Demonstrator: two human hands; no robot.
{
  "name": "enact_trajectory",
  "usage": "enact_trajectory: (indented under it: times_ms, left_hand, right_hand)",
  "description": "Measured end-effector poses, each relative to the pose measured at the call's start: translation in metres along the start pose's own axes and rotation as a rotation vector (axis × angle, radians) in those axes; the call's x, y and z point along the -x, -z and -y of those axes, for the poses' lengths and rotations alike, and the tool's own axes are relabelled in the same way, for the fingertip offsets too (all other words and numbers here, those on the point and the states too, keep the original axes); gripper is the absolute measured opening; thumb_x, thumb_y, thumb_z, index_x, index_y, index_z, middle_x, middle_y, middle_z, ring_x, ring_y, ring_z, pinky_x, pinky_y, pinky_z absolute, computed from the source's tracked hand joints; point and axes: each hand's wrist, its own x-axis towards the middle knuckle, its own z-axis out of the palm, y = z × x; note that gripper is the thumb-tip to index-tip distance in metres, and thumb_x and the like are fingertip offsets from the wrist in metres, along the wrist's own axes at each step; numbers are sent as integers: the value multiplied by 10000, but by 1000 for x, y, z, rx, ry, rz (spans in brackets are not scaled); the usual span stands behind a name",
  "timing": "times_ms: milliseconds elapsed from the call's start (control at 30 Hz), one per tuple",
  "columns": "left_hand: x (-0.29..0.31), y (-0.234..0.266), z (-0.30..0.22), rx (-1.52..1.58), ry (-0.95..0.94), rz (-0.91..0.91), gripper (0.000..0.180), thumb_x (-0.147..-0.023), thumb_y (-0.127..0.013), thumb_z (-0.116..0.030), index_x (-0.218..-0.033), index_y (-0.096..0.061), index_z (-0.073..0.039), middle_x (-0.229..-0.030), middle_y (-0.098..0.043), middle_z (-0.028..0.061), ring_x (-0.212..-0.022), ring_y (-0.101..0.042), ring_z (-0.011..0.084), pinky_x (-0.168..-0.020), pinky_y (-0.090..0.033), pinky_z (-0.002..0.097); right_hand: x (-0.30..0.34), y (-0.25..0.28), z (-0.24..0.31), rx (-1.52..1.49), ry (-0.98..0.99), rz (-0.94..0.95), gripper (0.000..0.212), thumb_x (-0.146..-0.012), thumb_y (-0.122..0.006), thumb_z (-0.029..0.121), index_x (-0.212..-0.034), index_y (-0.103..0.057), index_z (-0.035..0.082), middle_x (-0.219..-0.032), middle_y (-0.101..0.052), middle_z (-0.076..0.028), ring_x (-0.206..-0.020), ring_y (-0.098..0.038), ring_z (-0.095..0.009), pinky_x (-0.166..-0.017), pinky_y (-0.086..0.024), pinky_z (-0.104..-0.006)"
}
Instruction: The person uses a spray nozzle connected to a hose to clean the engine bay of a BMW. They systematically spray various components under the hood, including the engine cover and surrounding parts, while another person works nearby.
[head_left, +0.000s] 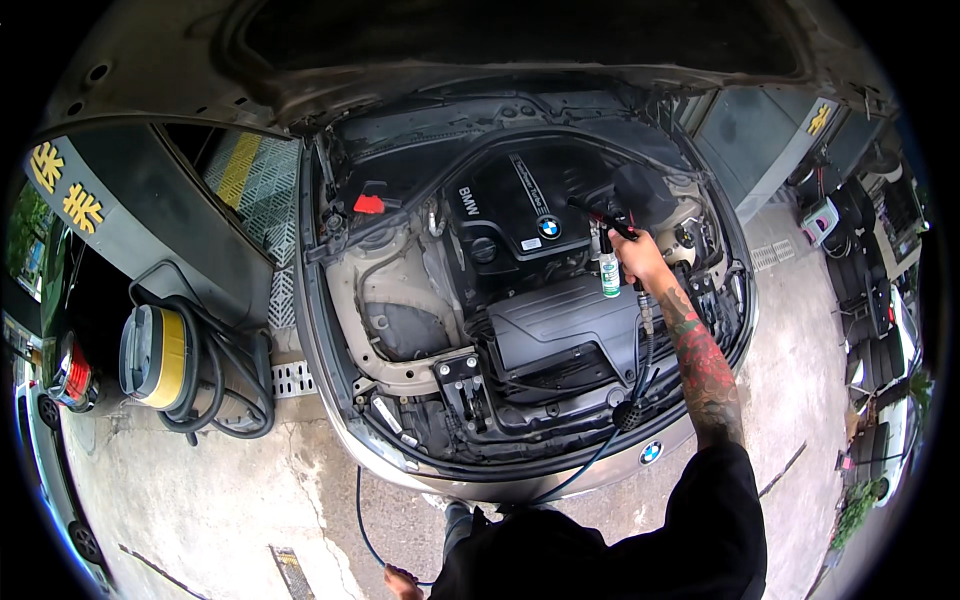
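Note:
My right hand (637,256) is closed around the black handle of a spray gun (612,224) over the right part of the engine bay. Its dark nozzle points left toward the black engine cover (540,195). A small clear bottle with a green and white label (610,275) hangs under the gun. From the handle's base a hose runs down over the car's front edge. Low in the view, my left hand (402,582) is closed on the thin blue air hose (366,525), beside my leg. Part of that hand is cut off by the lower edge.
The raised hood (400,50) spans the top. A red piece (369,204) lies at the engine bay's left. A yellow and black vacuum cleaner (160,355) with a coiled hose stands on the floor at left. Grey pillars (150,190) flank the car; assorted items line the right side.

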Motion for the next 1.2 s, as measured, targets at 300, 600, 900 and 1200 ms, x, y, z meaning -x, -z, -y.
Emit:
enact_trajectory:
  times_ms: [300, 600, 900, 1200]
  left_hand:
    - [14, -4, -18, 5, 80, 8, 412, -1012, -479, -375, -1066, -634, 2, -779, -608, 95, -654, -536, 192, -510, -452, 374]
    - [-4, -1, 20, 175, -30, 59, 378, -1016, -474, -366, -1036, -625, -20, -754, -587, 69, -639, -519, 182, -507, -443, 351]
    - [-1, -3, 21, 181, -24, 122, 363, -1020, -465, -346, -1048, -618, -18, -755, -588, 68, -642, -524, 184, -515, -448, 349]
    - [0, -2, 22, 160, -26, 123, 346, -1022, -457, -324, -1044, -612, -15, -758, -589, 69, -644, -529, 185, -516, -451, 349]
  right_hand:
    - [1, -9, 2, 22, 23, -15, 321, -985, -566, 300, -760, -508, 79, -603, -432, 24, -395, -360, -85, -347, -287, -272]
    - [-8, -39, 20, -73, -59, 177, 304, -974, -565, 267, -767, -525, 48, -577, -465, -13, -372, -370, -108, -338, -296, -297]
    - [-31, -46, 20, -88, 37, 41, 307, -975, -563, 274, -801, -564, 21, -573, -481, -18, -365, -403, -117, -335, -309, -300]
    - [-32, -47, 17, -103, 40, 9, 295, -984, -563, 266, -839, -570, 9, -567, -488, -25, -356, -409, -130, -333, -307, -309]
